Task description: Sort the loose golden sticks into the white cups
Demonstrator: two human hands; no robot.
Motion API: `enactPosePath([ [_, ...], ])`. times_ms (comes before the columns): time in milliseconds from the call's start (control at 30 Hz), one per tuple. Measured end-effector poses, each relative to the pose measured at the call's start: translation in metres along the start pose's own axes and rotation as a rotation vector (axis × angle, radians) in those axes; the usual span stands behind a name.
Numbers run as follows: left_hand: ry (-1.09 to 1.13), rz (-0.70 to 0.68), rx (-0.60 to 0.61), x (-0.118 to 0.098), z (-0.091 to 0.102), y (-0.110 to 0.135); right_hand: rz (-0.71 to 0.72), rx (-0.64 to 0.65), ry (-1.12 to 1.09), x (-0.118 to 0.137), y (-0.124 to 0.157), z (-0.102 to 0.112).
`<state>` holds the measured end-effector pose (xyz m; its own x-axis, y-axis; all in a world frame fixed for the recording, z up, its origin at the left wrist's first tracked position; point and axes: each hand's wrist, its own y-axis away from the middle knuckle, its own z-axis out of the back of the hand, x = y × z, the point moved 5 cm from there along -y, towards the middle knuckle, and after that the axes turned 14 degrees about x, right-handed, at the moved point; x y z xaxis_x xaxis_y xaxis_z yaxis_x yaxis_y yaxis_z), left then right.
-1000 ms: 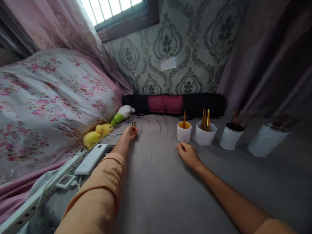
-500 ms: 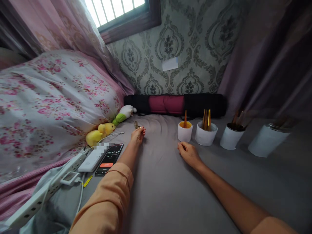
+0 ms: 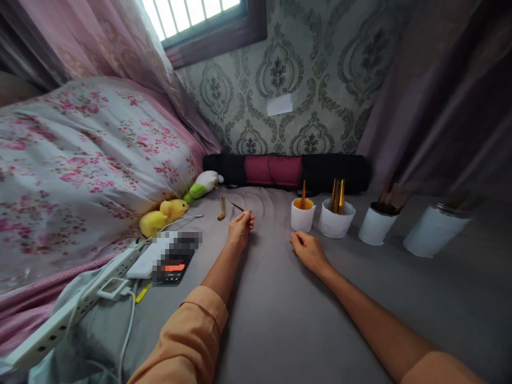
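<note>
left hand (image 3: 240,230) pinches a gold stick (image 3: 239,207); a second stick (image 3: 221,209) lies on the bed (image 3: 272,320) just beyond it. right hand (image 3: 306,249) rests loosely curled, empty, beside cups (image 3: 302,221) already holding sticks.

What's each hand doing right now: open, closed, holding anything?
Left hand: closed, pinching a thin gold-tipped stick.
Right hand: curled on the grey sheet; grip cannot be told.

At your ten o'clock you have a yellow plush duck (image 3: 162,217) beside a green-and-white plush toy (image 3: 202,184), a long white power strip (image 3: 60,325) at eight o'clock, and a black-and-magenta rolled mat (image 3: 286,172) at twelve.
</note>
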<state>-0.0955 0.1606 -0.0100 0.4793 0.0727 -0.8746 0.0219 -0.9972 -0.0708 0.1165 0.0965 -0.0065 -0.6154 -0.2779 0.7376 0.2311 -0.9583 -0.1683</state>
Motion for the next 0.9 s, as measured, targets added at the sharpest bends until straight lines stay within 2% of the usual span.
enactPosePath([
  [433,-0.079,0.083,0.121,0.024,-0.045,0.043,0.008,0.02,-0.077,-0.004,-0.001,-0.001],
  [700,-0.233,0.095,0.185,0.027,-0.061,0.063,-0.024,0.043,-0.166,-0.006,-0.002,-0.002],
  [900,-0.387,0.045,0.21,0.023,-0.067,0.075,0.014,0.057,-0.21,-0.004,-0.002,-0.002],
])
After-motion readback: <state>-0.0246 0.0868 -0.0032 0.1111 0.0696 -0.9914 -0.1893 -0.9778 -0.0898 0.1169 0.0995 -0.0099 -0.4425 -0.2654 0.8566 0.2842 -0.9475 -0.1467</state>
